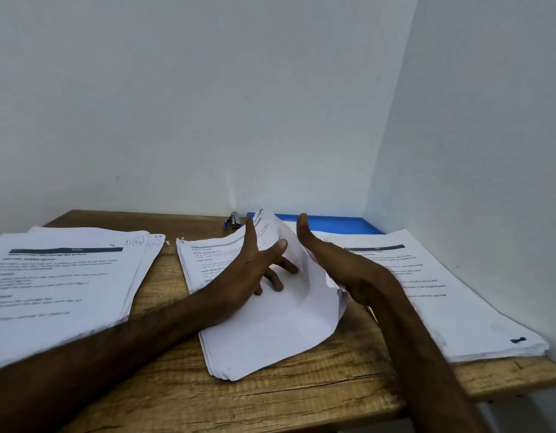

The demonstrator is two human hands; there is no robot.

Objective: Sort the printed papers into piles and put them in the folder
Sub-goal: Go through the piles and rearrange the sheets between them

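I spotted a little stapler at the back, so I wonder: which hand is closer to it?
Left. The left hand lies on the middle pile, thumb up just right of the stapler; the right hand stands farther right, past the lifted sheet.

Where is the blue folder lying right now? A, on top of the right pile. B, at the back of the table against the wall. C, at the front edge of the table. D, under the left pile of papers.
B: the blue folder lies flat against the wall, behind the right pile and near the stapler.
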